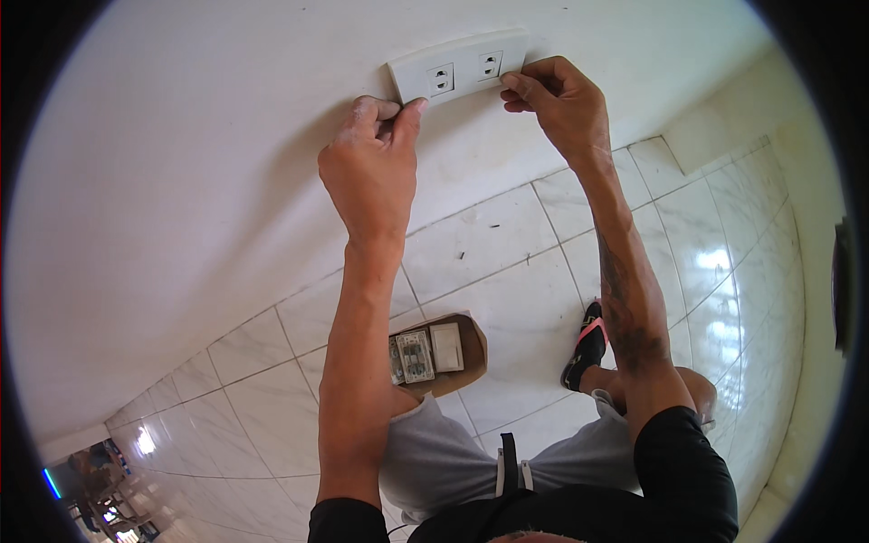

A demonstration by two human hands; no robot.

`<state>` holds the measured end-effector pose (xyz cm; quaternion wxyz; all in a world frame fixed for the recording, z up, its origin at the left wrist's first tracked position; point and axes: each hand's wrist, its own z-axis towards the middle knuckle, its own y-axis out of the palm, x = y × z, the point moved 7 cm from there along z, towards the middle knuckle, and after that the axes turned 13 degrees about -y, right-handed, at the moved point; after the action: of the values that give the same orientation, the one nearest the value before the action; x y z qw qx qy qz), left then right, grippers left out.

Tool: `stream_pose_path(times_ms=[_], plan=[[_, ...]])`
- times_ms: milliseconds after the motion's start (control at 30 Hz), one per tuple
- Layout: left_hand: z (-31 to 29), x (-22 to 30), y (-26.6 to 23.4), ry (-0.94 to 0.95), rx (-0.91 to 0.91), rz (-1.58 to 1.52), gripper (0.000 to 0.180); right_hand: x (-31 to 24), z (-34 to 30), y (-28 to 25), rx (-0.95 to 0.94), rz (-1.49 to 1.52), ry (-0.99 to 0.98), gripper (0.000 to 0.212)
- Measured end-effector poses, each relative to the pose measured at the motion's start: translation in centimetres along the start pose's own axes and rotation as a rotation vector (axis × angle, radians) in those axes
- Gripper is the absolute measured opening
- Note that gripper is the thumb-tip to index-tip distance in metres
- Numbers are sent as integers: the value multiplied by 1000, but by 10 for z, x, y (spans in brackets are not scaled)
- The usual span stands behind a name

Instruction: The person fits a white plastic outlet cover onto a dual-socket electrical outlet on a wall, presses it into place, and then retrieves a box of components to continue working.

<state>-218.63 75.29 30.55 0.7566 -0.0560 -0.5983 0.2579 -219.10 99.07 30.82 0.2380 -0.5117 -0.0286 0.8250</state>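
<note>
In the upper middle of the frame the white outlet plate (465,71) is at the wall (226,136), and whether its back sits fully flush I cannot tell; the left hand (369,163) pinches its lower left corner with thumb and finger, and the right hand (572,104) pinches the lower right corner. To seat it well, it seems best to press both sides with equal force — keeping the plate level, without twisting — and then to check also the upper edge, which neither hand supports.

The head view looks down, wall (199,136) seemingly near.
</note>
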Motion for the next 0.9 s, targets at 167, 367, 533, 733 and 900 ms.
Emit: stream_pose_path(times_ms=[167, 367, 533, 733, 900], plan=[[-3, 1, -3, 29, 26, -25, 21, 2, 3, -5, 10, 19, 12, 25], [3, -2, 2, 24, -44, 1, 19, 14, 4, 1, -5, 92, -57, 26], [5, -7, 3, 94, 3, -84, 17, 8, 3, 1, -55, -38, -79, 22], [4, -10, 5, 9, -74, -45, 16, 14, 2, 1, -40, 8, -15, 20], [7, -8, 8, -1, -97, 85, 27, 19, 3, 1, -39, 27, 45, 23]])
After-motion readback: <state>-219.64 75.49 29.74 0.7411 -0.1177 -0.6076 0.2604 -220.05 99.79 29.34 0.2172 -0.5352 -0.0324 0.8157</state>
